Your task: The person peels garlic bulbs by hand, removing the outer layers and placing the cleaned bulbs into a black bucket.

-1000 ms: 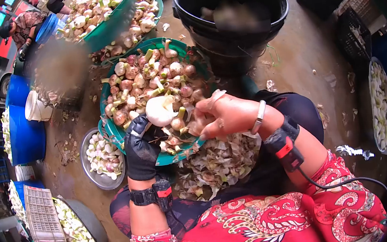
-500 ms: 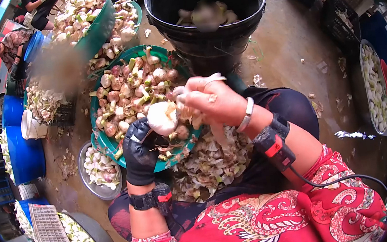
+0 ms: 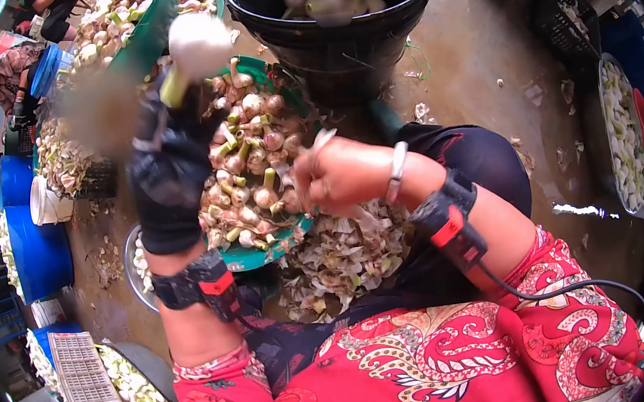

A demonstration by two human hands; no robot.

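My left hand (image 3: 171, 167), in a black glove, is raised over the left side of the green basin (image 3: 253, 259). A white peeled garlic bulb (image 3: 200, 45) with a short green stem is at its fingertips, stem toward the glove, blurred by motion. Unpeeled garlic bulbs (image 3: 250, 141) with cut stems fill the basin. My bare right hand (image 3: 347, 172) is closed above the basin's right edge; whatever its curled fingers hold is hidden. Below it lies a heap of papery garlic skins (image 3: 349, 258), between my legs.
A black bucket (image 3: 335, 47) with some garlic inside stands ahead. Left are a metal bowl (image 3: 139, 284), a blue tub (image 3: 40, 251), a white bucket (image 3: 47, 204) and more garlic. A tray of peeled garlic (image 3: 626, 135) is at right. Another person (image 3: 9, 78) sits at far left.
My left hand has moved up and left, away from my right hand, carrying the peeled garlic bulb. My right hand has shifted slightly down and left, its fingers curling in.
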